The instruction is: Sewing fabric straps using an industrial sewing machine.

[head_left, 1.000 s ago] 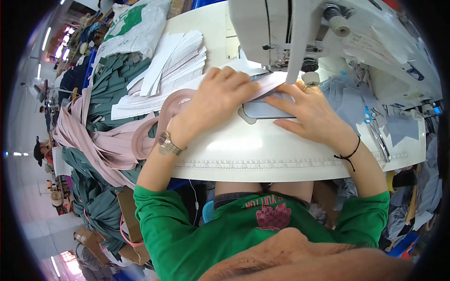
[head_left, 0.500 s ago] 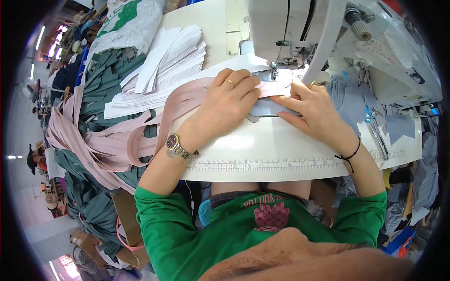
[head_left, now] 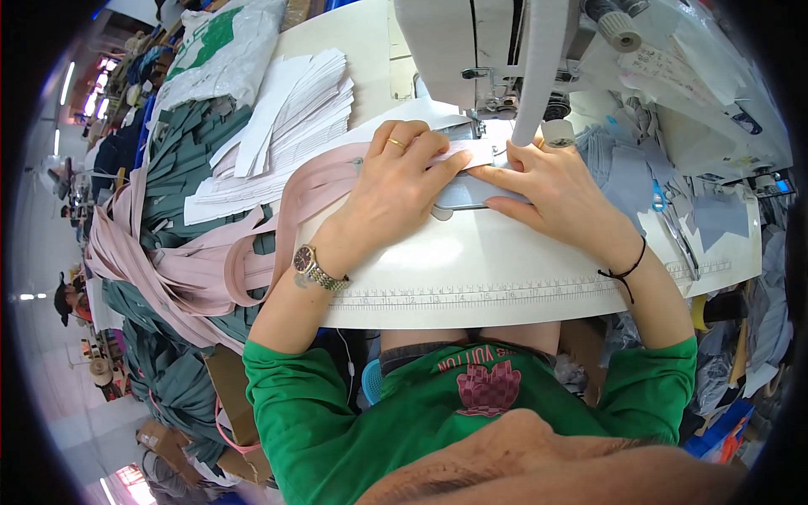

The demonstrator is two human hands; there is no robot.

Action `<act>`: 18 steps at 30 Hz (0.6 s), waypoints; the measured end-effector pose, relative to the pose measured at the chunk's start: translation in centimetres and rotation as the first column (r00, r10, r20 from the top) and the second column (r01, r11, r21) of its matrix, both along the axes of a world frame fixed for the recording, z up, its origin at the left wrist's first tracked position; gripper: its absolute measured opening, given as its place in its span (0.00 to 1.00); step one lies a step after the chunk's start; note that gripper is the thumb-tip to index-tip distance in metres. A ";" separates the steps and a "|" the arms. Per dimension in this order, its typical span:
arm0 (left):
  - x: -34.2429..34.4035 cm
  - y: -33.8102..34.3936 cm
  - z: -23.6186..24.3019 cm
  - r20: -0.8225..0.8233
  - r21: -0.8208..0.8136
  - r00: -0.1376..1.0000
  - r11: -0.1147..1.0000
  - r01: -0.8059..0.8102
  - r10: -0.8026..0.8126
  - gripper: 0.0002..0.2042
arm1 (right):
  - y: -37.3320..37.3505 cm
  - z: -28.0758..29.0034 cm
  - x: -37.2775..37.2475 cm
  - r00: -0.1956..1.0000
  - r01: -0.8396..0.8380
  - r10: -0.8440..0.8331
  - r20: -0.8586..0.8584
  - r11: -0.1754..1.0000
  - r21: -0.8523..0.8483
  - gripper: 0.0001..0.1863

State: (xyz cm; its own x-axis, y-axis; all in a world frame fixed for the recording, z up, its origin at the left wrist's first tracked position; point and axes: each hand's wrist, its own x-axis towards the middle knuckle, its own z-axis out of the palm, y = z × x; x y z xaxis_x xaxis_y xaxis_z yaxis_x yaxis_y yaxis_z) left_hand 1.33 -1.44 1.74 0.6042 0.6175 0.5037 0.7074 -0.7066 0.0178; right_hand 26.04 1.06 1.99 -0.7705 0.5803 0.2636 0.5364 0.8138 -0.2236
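Note:
My left hand (head_left: 389, 181) is closed on the end of a pink zipper (head_left: 324, 168), thumb and fingers pinching it beside the sewing machine's presser foot (head_left: 477, 129). A pale piece (head_left: 478, 154) shows at the fingertips, near the needle area; whether it is part of the zipper I cannot tell. My right hand (head_left: 555, 189) is open, thumb and index finger apart. Its index fingertip touches the pale piece's near edge, above a grey metal plate (head_left: 463, 195). The other right fingers lie by the machine head (head_left: 459, 50), partly hidden by its white arm.
Pink zippers (head_left: 160, 261) and dark green strips (head_left: 181, 143) hang over the table's left edge. White strips (head_left: 295, 118) lie stacked beside a white plastic bag (head_left: 223, 55). Tweezers (head_left: 680, 240), blue-handled snips (head_left: 658, 198) and grey fabric pieces (head_left: 715, 219) are at right.
Both hands have shifted slightly left in the picture, along with the machine and table. The left thumb now reaches further over the pale piece, and the right hand stays beside it.

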 end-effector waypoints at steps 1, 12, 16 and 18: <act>0.0 0.0 0.0 -0.001 -0.001 1.000 1.000 0.001 -0.001 0.22 | 0.0 0.0 0.0 1.000 0.001 -0.001 -0.001 1.000 -0.001 0.21; 0.7 0.0 0.6 -0.075 0.054 0.997 0.998 0.011 -0.007 0.17 | 0.1 0.5 0.6 0.999 -0.034 0.034 -0.005 0.999 -0.017 0.14; 0.8 0.1 0.7 -0.056 0.061 0.998 0.998 -0.013 0.016 0.16 | 0.8 0.5 1.1 0.983 -0.009 0.032 -0.183 0.992 0.124 0.12; 0.5 0.3 0.3 -0.073 0.067 0.997 0.998 0.010 -0.005 0.16 | 1.3 0.9 0.5 0.981 -0.093 0.113 -0.156 0.987 0.130 0.14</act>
